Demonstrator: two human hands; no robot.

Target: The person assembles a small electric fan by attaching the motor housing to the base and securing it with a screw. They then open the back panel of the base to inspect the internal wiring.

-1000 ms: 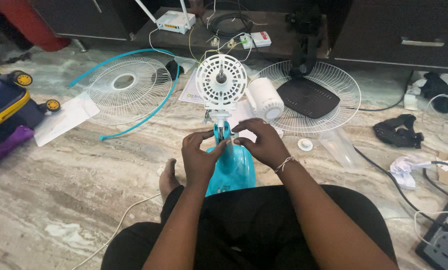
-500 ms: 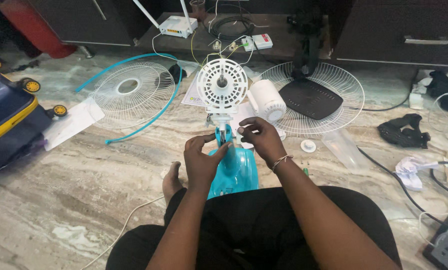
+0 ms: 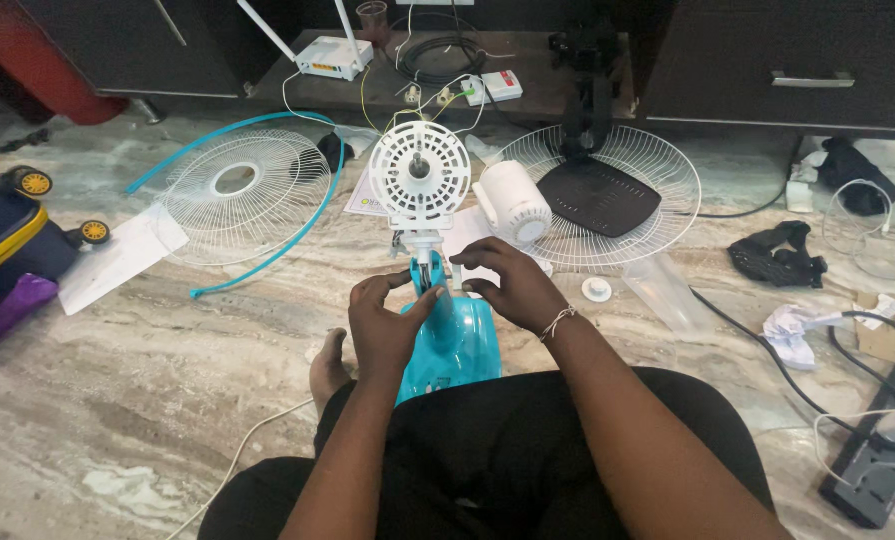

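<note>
Both hands met at the neck of a teal fan base standing on the floor before the seated person. The left hand pinched the neck; the right hand curled round it just below the white motor housing, with a detached grille lying well apart

The left hand is sitting lower on the turquoise fan base than a second ago, with its thumb and forefinger now pinching toward the neck under the white motor housing. The right hand is drawing slightly rightward, its fingers curling beside that neck.
</note>
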